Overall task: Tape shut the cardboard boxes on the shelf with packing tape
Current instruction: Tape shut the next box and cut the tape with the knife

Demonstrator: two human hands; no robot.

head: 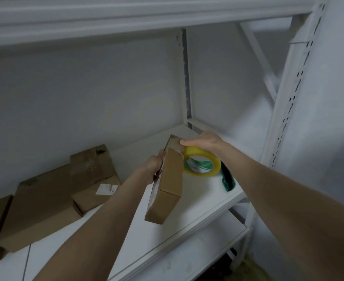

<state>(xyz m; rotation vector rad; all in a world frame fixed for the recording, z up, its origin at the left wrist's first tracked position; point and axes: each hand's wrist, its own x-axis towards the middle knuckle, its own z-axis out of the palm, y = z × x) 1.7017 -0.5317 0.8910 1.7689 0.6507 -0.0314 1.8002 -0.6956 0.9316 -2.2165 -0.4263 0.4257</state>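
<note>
One flat cardboard box (168, 185) is in work, tipped up on edge above the shelf board (187, 220), low corner near the board (contact unclear). A glossy patch at its top corner looks like tape going on, so I judge this box is mid-seal, not finished. Several other cardboard boxes (45, 199) lie piled at the left of the shelf, one with a white label (106, 189); can't tell if any are taped, so most of the task probably remains.

Left hand (153, 166) clasps the box's far long edge, fingers wrapped round it. Right hand (203, 141) sits at the top corner, thumb laid flat along the cardboard, other fingers hidden behind. The yellow packing tape roll (202, 162) is just under that hand, touching the box; whether the hand holds it I can't tell. A green cutter (226, 177) lies on the board beside the roll.
</note>
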